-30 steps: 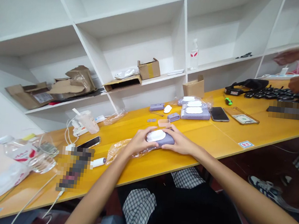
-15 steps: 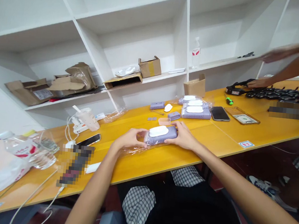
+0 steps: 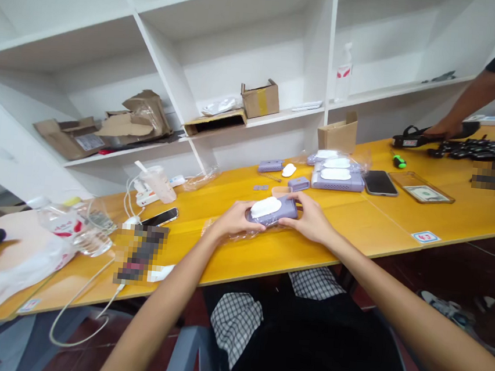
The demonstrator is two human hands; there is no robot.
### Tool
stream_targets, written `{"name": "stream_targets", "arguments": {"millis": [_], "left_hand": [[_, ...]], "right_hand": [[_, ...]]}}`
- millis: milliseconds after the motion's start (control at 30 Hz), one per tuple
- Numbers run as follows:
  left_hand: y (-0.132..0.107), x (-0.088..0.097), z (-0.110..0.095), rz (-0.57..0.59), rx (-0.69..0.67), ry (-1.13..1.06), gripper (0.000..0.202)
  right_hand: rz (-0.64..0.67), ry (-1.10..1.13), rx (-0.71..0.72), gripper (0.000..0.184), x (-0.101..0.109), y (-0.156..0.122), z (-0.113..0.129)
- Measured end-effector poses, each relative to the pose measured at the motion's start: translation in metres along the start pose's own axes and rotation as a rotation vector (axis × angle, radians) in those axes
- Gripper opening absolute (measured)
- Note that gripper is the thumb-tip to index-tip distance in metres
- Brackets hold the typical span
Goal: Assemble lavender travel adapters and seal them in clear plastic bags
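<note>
so, both hands are on a lilac plastic case near the middle of the frame, at the near edge of the yellow table. the left hand wraps the case's left end with its fingers curled and close together, just beside the white oval pad on top. the right hand grips the right end, its fingers slightly spread and pressed against the case. crumpled clear plastic wrap lies under and left of the case, though whether they touch is hidden. up and to the right, a group of similar lilac cases with white pads sits beside a black smartphone and a clear tray holding a dollar bill. at the upper right, a co-worker's hand rests on a black strap near a pile of black cables, and a green-handled screwdriver lies just below the strap.
</note>
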State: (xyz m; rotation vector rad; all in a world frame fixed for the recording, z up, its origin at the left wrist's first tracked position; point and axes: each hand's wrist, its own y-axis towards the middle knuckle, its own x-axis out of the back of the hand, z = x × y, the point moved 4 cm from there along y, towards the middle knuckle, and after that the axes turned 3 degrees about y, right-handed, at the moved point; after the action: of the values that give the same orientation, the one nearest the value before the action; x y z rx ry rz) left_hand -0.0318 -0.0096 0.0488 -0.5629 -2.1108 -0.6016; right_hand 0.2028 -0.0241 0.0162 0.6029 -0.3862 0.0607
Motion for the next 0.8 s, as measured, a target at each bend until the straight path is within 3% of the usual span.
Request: {"name": "stream_targets", "arguments": {"millis": [133,267,433,667,800], "left_hand": [[0.007,0.0,0.001,0.025,-0.027,0.079,0.062],[0.028,0.004,0.009,0.113,-0.075,0.144,0.062],[0.049,0.002,0.006,0.2,-0.132,0.185,0.065],[0.006,0.012,-0.004,0.013,-0.048,0.276,0.085],[-0.009,0.014,0.001,-0.014,-0.021,0.326,0.08]], "right_hand": [[-0.013,-0.039,-0.007,0.05,-0.006,-0.003,-0.003],[-0.04,-0.084,-0.018,0.05,-0.005,-0.003,-0.014],[-0.065,-0.086,-0.123,0.054,0.001,-0.003,-0.03],[-0.054,0.009,-0.13,0.055,0.0,-0.004,-0.037],[-0.044,0.15,-0.159,0.053,-0.005,-0.005,-0.037]]}}
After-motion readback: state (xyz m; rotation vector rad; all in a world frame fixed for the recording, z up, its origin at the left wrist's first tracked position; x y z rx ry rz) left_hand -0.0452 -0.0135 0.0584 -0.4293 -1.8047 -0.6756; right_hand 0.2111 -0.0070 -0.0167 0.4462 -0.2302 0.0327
